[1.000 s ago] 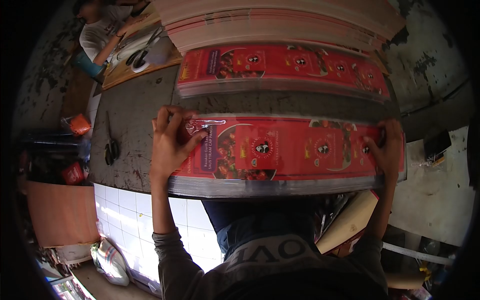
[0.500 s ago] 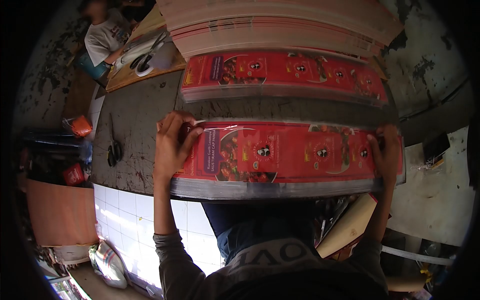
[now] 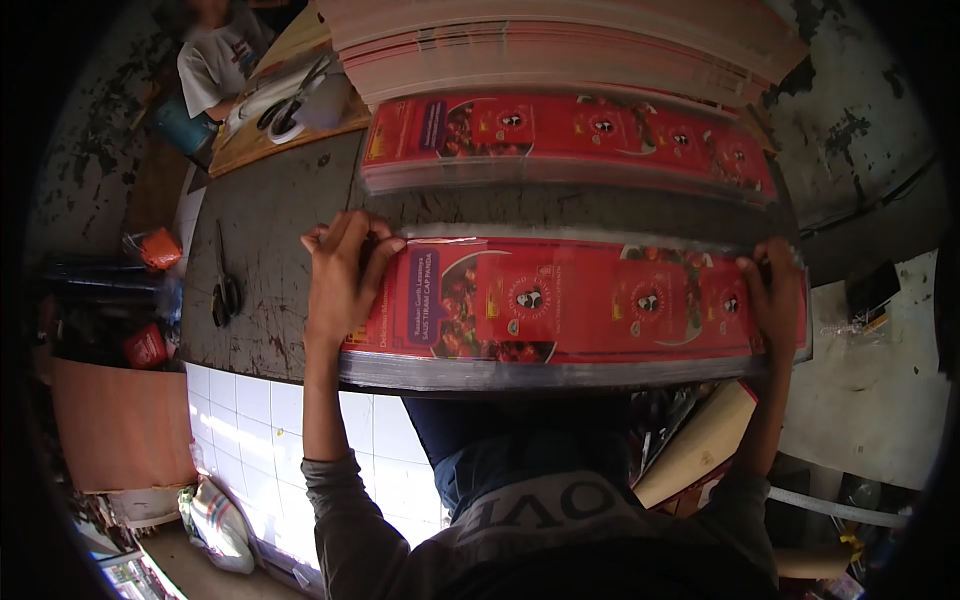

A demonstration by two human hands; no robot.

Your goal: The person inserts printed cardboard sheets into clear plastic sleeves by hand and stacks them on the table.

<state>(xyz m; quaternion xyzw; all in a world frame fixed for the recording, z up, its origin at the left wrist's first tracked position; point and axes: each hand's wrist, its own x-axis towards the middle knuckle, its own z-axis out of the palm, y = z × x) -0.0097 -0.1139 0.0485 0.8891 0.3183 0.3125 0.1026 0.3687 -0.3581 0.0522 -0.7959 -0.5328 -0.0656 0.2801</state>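
Front stack of red sheets (image 3: 585, 300) lies on worktop (image 3: 275, 245), mostly even; handling seems unfinished. Left hand (image 3: 347, 265), nearly closed, pinches its far-left corner; right hand (image 3: 774, 295), half-curled, grips its right end. Behind front stack, second stack (image 3: 555, 135) waits untouched.

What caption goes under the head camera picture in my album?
Left hand and right hand on a red stack of sheets, scissors to the left.

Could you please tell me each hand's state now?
Left hand: holding the left end of the near red stack.
Right hand: holding its right end.
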